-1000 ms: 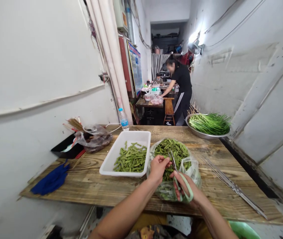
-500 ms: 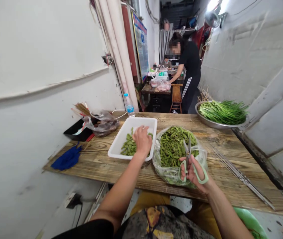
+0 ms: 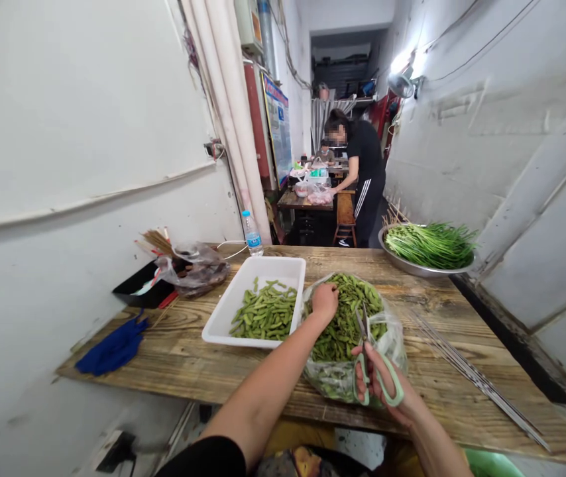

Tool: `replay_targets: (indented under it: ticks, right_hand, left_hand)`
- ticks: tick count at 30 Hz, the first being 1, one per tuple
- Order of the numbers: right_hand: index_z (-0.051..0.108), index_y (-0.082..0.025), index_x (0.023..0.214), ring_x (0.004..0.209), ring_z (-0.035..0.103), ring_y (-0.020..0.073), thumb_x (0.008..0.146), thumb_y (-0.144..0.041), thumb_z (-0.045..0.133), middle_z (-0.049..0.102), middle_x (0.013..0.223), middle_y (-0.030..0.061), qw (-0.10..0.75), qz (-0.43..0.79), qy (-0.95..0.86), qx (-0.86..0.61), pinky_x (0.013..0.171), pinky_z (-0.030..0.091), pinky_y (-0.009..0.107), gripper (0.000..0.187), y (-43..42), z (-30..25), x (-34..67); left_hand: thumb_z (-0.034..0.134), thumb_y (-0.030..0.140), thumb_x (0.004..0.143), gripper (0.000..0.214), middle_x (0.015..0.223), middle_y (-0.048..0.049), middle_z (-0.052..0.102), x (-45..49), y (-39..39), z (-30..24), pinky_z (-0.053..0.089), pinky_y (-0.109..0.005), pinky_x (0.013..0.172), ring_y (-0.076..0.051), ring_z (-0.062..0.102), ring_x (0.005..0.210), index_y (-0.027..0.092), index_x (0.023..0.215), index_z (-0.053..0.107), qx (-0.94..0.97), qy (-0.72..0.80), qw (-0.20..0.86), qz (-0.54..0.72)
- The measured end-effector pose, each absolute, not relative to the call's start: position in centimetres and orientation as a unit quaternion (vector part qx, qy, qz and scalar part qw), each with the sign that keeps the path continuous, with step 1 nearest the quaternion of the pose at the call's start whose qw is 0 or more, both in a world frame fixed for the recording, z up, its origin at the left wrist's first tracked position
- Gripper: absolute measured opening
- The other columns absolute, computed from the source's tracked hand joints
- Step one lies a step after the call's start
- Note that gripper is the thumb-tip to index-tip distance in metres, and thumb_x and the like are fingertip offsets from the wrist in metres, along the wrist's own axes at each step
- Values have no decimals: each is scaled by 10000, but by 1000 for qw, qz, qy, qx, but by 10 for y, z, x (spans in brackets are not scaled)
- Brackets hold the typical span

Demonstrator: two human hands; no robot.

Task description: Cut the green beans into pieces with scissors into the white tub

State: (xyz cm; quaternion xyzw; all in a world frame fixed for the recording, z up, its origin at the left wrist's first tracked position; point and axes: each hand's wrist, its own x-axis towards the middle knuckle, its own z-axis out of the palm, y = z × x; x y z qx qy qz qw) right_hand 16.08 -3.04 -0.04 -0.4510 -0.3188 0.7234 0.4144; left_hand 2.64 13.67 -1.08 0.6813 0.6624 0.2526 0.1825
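Left hand (image 3: 325, 302), the nearer, is at the pods (image 3: 330, 345), ten o'clock in the clear bag (image 3: 333, 385), fingers curled; whether it grips one, I can't tell! Most lie toward its four. Right hand (image 3: 378, 375), at five, grips scissors (image 3: 364, 336), blades toward eleven.

Left hand (image 3: 325, 302), its grasp hidden

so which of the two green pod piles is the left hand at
The pile in the clear plastic bag, right of the white tray; the left hand is over it, while no hand is over the tray's pile.
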Motion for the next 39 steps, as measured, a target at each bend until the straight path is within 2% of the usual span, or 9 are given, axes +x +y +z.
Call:
replay_targets:
  ticks: [3,7,13,16,20,24,30,33,39]
  right_hand:
    - [541,-227,931,452,480,135,801,-576,533,511,582,-21,413,724,-327,-445,434,442,288,373,-30,-2,160]
    - [541,-226,898,460,476,138,805,-571,531,504,589,-16,424,719,-331,-440,441,446,296,357,-31,0,159]
    - [539,-232,879,460,477,142,804,-586,515,505,597,-13,421,706,-334,-461,448,451,303,363,-33,1,161]
    - [539,-231,881,462,479,140,803,-583,521,502,593,-17,423,699,-343,-463,447,454,297,361,-34,1,162]
    - [535,-224,895,455,481,132,798,-588,529,506,586,-24,429,699,-344,-457,426,449,279,377,-33,0,162]
    - [531,-219,891,440,480,124,801,-573,534,510,570,-36,432,687,-355,-463,409,443,265,366,-30,1,160]
    - [517,-215,841,381,441,108,776,-590,542,495,523,-56,409,660,-375,-506,360,407,248,381,-26,6,153]
    - [497,-218,793,362,423,100,753,-601,561,492,518,-62,403,642,-405,-511,333,387,242,390,-24,6,150]
    - [445,-215,685,316,404,78,743,-630,553,449,468,-83,379,599,-464,-530,290,347,209,433,-21,3,149]
  left_hand:
    - [580,209,793,242,973,-80,703,28,138,-10,465,-267,836,-179,634,907,167,1001,697,712,631,192,240]
    - [551,186,800,235,992,-97,696,29,136,-9,458,-284,857,-197,626,939,169,973,708,731,620,182,219]
    - [529,255,836,241,976,-125,691,35,135,-5,450,-313,876,-227,619,951,145,946,713,747,611,160,208]
    - [565,203,803,216,1020,-114,677,36,137,-2,430,-305,913,-223,601,992,159,957,711,763,593,151,206]
    - [529,163,812,247,1038,-90,672,30,139,-4,429,-300,922,-206,598,994,186,974,715,781,566,150,217]
    - [521,148,815,305,984,-85,694,19,132,-10,457,-291,883,-184,618,932,155,1078,677,753,563,194,279]
    - [577,226,789,193,838,-45,712,8,97,-10,499,-257,708,-146,639,729,159,920,702,690,519,351,361]
    - [595,227,761,168,773,-43,703,7,80,-4,489,-256,650,-142,625,665,149,858,707,665,519,383,376]
    - [601,204,743,155,765,-43,711,2,65,12,472,-242,646,-139,625,669,135,822,715,652,501,428,375]
